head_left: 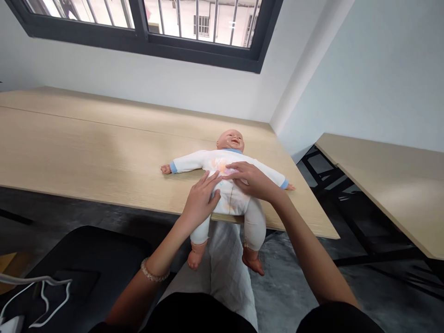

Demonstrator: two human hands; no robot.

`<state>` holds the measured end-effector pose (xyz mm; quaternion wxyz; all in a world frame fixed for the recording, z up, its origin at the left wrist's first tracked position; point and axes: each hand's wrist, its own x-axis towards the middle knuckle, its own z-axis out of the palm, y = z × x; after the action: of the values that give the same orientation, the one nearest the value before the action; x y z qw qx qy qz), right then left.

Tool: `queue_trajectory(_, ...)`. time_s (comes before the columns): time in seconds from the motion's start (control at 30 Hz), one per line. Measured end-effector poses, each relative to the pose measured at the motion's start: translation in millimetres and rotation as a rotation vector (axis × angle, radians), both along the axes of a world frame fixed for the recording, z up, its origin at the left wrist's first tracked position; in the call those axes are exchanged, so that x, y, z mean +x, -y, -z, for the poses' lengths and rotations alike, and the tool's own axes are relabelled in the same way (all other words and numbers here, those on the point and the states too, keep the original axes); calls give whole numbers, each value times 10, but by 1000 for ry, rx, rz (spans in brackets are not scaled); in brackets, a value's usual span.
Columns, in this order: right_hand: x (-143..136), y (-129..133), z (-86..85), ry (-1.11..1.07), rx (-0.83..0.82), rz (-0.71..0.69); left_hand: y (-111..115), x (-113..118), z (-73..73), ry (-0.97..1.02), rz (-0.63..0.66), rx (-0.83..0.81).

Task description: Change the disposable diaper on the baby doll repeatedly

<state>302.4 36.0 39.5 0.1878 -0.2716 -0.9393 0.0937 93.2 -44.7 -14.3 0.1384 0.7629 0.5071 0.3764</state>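
A baby doll (231,140) lies on its back at the front edge of the wooden table (114,152), its head toward the window and both legs hanging over the edge. It wears a white outfit with blue collar and cuffs and a coloured print on the chest. My left hand (201,196) rests on the left side of its belly, fingers stretched out. My right hand (248,179) lies over the chest and belly from the right, fingers extended and slightly bent. The fingertips of both hands come close together at the middle of the outfit, partly covering the print.
A black chair (100,254) with white cables (48,280) on it stands at the lower left. Another wooden table (388,180) with a black frame is on the right. A barred window (194,27) is set in the wall behind.
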Motion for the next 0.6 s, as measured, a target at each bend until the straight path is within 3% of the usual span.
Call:
queue_trajectory(0.1, 164, 125, 74, -78, -100, 91, 0, -4, -53, -64, 9, -11)
queue_trajectory(0.27, 395, 327, 88, -366, -245, 381, -60, -43, -181, -157, 75, -69)
queue_trajectory(0.37, 386, 420, 141, -383, -272, 385, -105, -72, -213, -178, 120, -71)
queue_trajectory(0.6, 142, 566, 436, -284, -298, 357, -94, -84, -218, -239, 134, -85)
